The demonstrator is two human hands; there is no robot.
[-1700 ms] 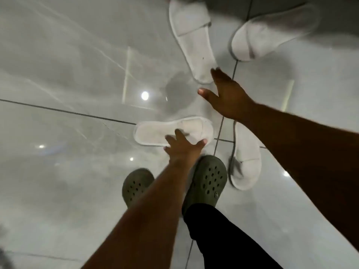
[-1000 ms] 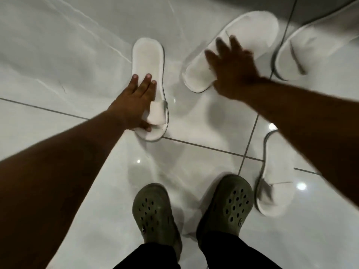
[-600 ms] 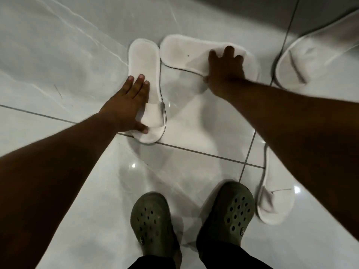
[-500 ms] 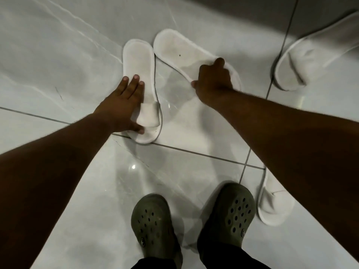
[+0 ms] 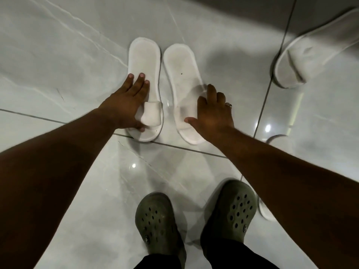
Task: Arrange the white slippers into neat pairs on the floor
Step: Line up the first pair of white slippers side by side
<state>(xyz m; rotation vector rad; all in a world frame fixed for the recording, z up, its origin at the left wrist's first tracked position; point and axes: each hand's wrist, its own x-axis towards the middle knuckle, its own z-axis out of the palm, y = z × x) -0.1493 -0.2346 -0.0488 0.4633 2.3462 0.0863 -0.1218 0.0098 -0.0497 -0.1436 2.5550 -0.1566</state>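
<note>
Both hands are flat on slippers right now. Left hand (image 5: 126,107) lies spread on the left slipper (image 5: 144,61), thumb tucked at the strap, more pressing than gripping. Right hand (image 5: 212,115) rests loosely spread over the strap end of the right slipper (image 5: 179,68), pinning it too. Those two sit just beside each other, a bit past the green clogs (image 5: 159,220), but the right one's tilted, so I'd say the first pair is mid-alignment. Next move looks like a small twist to get it parallel, then letting go. Two more wait: a slipper at far right (image 5: 310,55) and another (image 5: 279,144) mostly hidden behind the right forearm. Floor (image 5: 68,55) is glossy pale marble-look tile with dark grout, lights reflecting, probably slidey.
</note>
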